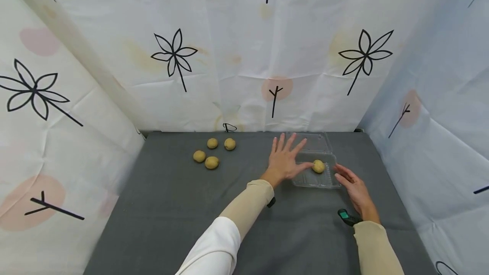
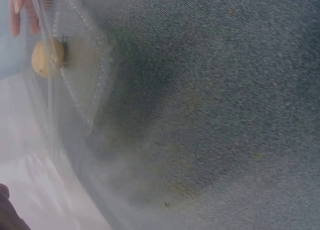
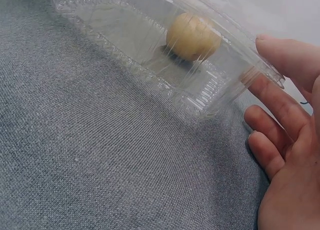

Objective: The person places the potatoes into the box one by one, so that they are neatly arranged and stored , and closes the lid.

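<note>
A clear plastic container lies on the table with its hinged lid laid back towards the far edge. One small potato sits inside it; the right wrist view shows this potato through the see-through wall. My left hand is spread wide at the container's left side, its thumb reaching over towards the potato. At the right end, my right hand pinches the container's rim between thumb and forefinger, the other fingers loosely bent below. Only a fingertip of my left hand shows in the left wrist view.
Several loose potatoes are grouped at the far left of the grey cloth-covered table. White printed curtains hang close behind the table and along both sides.
</note>
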`<state>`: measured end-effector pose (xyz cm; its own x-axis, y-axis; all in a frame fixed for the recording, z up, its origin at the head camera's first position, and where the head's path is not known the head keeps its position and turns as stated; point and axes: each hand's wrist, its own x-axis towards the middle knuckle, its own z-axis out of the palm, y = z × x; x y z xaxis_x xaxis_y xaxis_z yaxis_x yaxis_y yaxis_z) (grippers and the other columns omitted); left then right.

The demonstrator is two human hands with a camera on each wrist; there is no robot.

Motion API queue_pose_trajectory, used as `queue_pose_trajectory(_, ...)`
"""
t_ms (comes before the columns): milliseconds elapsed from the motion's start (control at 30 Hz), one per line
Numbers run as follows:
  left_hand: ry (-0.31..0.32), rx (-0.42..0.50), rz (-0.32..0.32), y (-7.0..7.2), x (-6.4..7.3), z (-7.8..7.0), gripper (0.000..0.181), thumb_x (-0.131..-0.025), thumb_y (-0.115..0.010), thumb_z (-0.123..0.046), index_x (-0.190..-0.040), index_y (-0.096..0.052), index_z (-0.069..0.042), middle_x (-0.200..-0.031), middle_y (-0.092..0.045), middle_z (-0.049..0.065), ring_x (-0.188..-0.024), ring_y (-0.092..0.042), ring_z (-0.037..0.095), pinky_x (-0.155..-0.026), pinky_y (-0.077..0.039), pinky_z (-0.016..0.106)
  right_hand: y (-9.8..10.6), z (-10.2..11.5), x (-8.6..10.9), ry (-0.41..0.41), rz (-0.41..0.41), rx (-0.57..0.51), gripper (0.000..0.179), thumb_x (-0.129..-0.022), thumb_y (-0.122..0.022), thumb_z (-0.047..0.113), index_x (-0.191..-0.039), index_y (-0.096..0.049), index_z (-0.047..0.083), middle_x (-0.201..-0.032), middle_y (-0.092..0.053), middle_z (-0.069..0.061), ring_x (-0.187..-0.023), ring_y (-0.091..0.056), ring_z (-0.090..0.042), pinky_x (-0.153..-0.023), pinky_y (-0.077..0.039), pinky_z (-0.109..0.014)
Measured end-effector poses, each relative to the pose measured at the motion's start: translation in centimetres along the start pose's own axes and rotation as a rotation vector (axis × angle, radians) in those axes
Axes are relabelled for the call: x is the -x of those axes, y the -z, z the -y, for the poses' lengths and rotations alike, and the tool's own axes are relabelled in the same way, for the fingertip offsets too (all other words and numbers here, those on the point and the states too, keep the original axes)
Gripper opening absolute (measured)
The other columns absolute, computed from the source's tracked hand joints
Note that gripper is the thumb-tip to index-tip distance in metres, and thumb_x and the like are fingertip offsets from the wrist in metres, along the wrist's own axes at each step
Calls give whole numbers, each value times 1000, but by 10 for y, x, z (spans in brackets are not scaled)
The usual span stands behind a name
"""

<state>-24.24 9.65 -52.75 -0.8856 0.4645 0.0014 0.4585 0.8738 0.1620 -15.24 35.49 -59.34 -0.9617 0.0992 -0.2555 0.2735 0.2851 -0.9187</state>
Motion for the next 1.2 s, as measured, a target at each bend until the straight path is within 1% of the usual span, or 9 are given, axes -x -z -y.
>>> queue_pose_trajectory(100,10,-2,-12,-1,1,6,86,-89,-29,-89,-161,-2,-51,-174,2,-11,-162,9,27,-132,1,51,0,0,-1,3,-2,-1,70,-104,-54,48,-163,-28,20,-166,-35,-3,-153,-28,-25,-126,-22,-59)
queue_pose_trajectory(267,20,-16,-32,-1,3,17,88,-89,-27,-90,-162,0,-49,-174,4,-10,-162,8,28,-132,-1,53,0,0,0,-1,-9,-11,70,-103,-56,49,-162,-31,22,-161,-42,9,-143,-35,-6,-126,-21,-58)
queue_pose_trajectory(367,36,-18,-31,-1,3,25,88,-89,-26,-89,-162,2,-48,-174,5,-10,-162,10,28,-132,0,53,1,0,0,1,-12,-17,69,-103,-56,49,-162,-32,23,-158,-44,13,-148,-34,-12,-126,-20,-59)
queue_pose_trajectory(500,56,-11,-12,-1,3,35,87,-90,-25,-88,-161,5,-49,-174,8,-10,-161,13,28,-131,4,54,1,0,0,4,-10,-26,67,-103,-56,49,-162,-32,25,-159,-43,11,-152,-31,-18,-126,-20,-60)
queue_pose_trajectory(733,101,2,-12,-4,6,53,87,-91,-29,-86,-162,3,-47,-174,8,-9,-161,17,27,-130,5,56,0,0,-2,-5,-1,-37,71,-103,-57,49,-163,-30,22,-167,-35,-2,-129,-38,11,-127,-21,-57)
queue_pose_trajectory(833,113,32,-6,-5,6,58,87,-92,-33,-85,-162,3,-47,-173,11,-9,-159,21,26,-130,7,56,0,0,-3,-6,-6,-42,71,-103,-57,48,-163,-30,21,-167,-33,-5,-128,-37,12,-126,-21,-57)
queue_pose_trajectory(967,128,67,0,-8,5,62,87,-93,-34,-83,-163,1,-46,-173,14,-10,-158,26,24,-129,11,56,2,-2,-3,5,-13,-33,69,-103,-56,48,-162,-31,22,-164,-39,2,-130,-39,9,-126,-22,-58)
queue_pose_trajectory(1167,161,68,3,-14,9,72,85,-93,-31,-84,-162,3,-47,-173,15,-8,-159,23,25,-130,8,57,2,-2,0,20,1,-33,72,-102,-55,52,-162,-30,21,-160,-43,9,-125,-38,14,-126,-23,-57)
queue_pose_trajectory(1200,165,71,1,-14,10,74,85,-94,-32,-83,-162,3,-47,-173,15,-8,-159,22,26,-130,8,57,2,-1,1,22,4,-34,72,-102,-55,52,-163,-30,21,-159,-43,10,-120,-35,18,-126,-22,-57)
